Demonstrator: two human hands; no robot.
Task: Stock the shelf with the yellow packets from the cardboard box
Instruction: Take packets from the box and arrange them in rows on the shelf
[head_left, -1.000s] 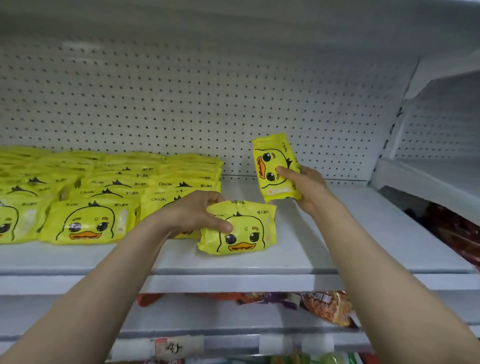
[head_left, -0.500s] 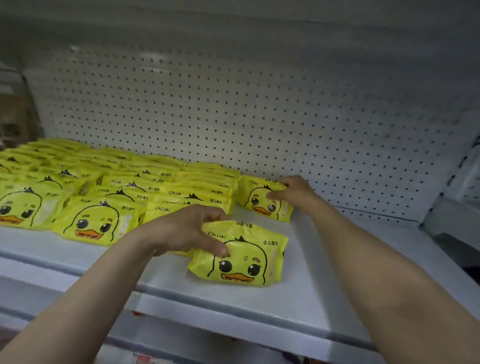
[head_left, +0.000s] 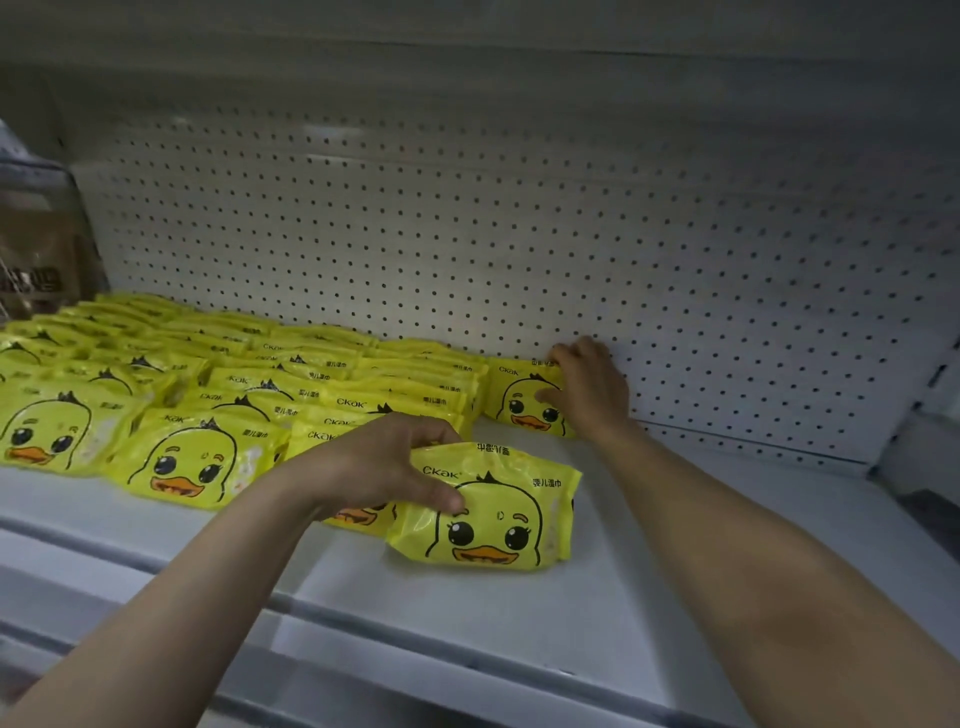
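The left hand (head_left: 384, 467) gripped a yellow packet (head_left: 493, 514) at the near middle of the white shelf (head_left: 649, 597), thumb curled over the packet's front face and the other fingers hooked over its top left edge. That packet lay flat on the shelf with its duck face towards the viewer, just right of the stocked packets (head_left: 218, 410) and overlapping the nearest one in that row. The right hand (head_left: 589, 392) held a second yellow packet (head_left: 519, 400) at the far side of the shelf, close against the pegboard back wall (head_left: 519, 234); its thumb lay across the duck face and its fingers curled over the top right corner, clamped on the packet. This second packet touched the right end of the stocked rows. The stocked packets filled the left part of the shelf in overlapping rows from near edge to far wall. A brownish bag (head_left: 36, 249) stood at the far left, blurred
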